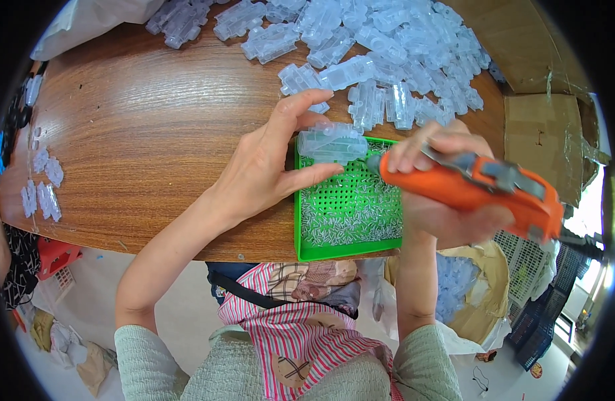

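My left hand holds a clear plastic housing between thumb and fingers, above the far left part of a green tray. Many small silver screws lie scattered over the tray's perforated bottom. My right hand is wrapped round an orange electric screwdriver, tilted with its dark tip pointing left. That tip is close to the housing's right end; whether it touches cannot be made out. Motion slightly blurs the right hand.
A large heap of similar clear plastic housings covers the far side of the wooden table. A few clear pieces lie at the left edge. Cardboard stands on the right. Below it, an open sack holds clear parts.
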`<move>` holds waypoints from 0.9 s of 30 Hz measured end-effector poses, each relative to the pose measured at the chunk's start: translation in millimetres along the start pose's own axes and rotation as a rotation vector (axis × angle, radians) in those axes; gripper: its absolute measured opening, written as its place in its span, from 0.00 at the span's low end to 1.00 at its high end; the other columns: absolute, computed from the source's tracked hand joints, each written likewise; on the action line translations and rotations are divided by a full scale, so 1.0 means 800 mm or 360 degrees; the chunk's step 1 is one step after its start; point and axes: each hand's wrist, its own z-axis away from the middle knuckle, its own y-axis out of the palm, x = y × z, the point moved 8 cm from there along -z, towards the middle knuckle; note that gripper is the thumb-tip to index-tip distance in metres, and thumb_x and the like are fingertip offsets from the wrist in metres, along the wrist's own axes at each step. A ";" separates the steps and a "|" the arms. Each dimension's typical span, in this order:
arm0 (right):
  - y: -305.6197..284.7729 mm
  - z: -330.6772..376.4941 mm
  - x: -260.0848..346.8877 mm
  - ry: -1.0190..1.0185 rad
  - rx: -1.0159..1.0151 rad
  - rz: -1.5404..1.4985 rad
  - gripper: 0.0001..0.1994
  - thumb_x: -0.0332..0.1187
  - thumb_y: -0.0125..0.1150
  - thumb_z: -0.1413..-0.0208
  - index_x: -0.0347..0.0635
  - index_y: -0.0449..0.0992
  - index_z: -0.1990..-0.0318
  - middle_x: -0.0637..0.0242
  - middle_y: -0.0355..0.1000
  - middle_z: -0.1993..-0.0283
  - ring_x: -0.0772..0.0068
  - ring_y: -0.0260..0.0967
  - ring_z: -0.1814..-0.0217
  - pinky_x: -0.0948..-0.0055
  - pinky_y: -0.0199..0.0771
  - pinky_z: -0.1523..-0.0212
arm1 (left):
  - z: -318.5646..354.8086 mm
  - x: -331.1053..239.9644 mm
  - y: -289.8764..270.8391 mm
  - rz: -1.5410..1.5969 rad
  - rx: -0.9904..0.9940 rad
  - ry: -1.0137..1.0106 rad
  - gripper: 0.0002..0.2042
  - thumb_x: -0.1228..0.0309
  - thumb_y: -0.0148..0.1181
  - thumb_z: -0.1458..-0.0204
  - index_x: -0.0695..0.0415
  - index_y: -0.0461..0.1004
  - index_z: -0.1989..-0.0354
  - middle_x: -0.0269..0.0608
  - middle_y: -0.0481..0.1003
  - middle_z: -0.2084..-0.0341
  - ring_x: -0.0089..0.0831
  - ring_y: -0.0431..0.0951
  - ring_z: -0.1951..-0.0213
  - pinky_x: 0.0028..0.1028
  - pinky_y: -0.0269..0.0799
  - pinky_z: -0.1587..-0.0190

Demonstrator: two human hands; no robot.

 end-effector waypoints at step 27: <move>0.059 -0.046 0.057 -0.0146 0.0429 0.0024 0.45 0.70 0.48 0.50 0.29 0.67 0.46 0.61 0.61 0.66 0.67 0.61 0.66 0.68 0.67 0.70 | -0.002 -0.009 -0.002 -0.0030 -0.0090 0.0120 0.30 0.70 0.72 0.56 0.59 0.66 0.44 0.46 0.75 0.55 0.39 0.78 0.53 0.35 0.75 0.52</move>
